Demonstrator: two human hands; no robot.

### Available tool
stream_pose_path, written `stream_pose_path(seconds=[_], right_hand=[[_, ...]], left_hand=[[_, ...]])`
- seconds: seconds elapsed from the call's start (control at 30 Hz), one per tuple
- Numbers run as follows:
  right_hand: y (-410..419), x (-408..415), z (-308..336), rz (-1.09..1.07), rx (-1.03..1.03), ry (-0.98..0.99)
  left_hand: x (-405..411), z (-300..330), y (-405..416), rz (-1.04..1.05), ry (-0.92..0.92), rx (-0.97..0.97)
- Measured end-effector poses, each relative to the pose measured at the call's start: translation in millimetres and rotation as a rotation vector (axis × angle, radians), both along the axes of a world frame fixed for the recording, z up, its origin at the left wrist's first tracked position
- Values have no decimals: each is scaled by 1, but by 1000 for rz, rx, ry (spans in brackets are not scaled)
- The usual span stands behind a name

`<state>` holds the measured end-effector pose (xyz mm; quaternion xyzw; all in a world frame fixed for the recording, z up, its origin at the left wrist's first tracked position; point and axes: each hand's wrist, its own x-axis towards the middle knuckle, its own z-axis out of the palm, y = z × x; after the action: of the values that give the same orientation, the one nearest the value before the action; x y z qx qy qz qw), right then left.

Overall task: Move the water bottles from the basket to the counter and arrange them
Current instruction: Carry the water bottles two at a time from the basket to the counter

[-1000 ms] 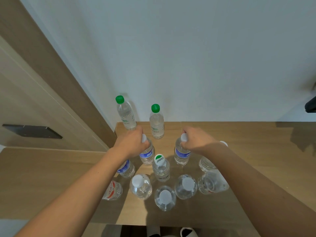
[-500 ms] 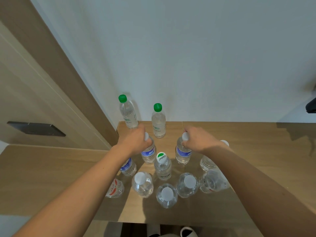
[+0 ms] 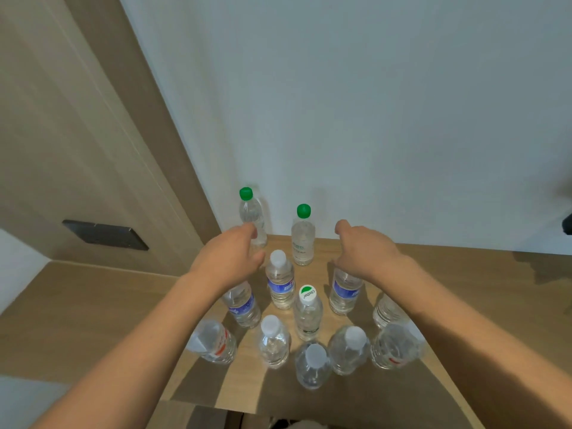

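Counter: wooden, carrying all the upright water bottles.
Green-capped bottles: two at the back, by the wall.
Blue-label bottle: white cap, just in front of the green-capped bottles.
Left hand: fingers spread, holding nothing, left of the blue-label bottle.
Right hand: fingers loosely apart, empty, right of the green-capped bottles.
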<state>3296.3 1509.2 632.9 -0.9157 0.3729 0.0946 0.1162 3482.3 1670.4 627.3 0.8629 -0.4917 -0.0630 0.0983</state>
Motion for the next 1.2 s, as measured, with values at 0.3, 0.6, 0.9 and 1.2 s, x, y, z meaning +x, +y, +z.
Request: stream_pose_path(seconds=[0.3, 0.6, 0.9, 1.2], right_hand=[[-15, 36, 30, 24, 48, -121], [-41, 89, 12, -8, 87, -100], [-59, 129, -33, -62, 79, 24], [-65, 143, -44, -6, 39, 13]], left_hand=[[23, 29, -2, 49, 23, -53], [81, 30, -54, 141, 158, 30], [117, -26, -127, 216, 124, 201], [133, -58, -135, 303, 207, 65]])
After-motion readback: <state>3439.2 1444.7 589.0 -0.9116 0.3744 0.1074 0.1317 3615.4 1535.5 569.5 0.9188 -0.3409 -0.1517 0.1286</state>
